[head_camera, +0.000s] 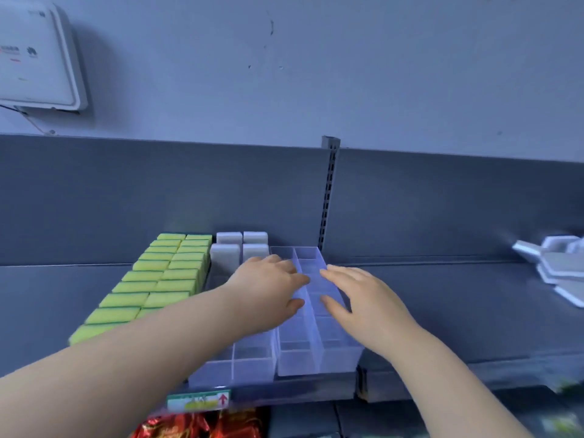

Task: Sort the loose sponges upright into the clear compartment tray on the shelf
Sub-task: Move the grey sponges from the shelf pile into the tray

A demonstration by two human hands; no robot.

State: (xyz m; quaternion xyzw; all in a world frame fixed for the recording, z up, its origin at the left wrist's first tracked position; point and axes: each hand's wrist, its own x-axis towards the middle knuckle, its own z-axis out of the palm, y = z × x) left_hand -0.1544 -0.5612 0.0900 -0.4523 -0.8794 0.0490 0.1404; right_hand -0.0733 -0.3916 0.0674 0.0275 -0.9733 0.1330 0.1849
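While left hand overlies tray, right hand overlaps its edge.

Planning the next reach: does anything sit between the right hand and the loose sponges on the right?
Nothing visible does. Only bare shelf lies between the right hand and the loose sponges piled at the far right.

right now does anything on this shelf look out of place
Yes: the loose white sponges lie in a tumbled heap at the far right of the shelf, tilted at mixed angles, well apart from the clear tray. The upright white sponges and yellow-green sponges stand in neat rows.
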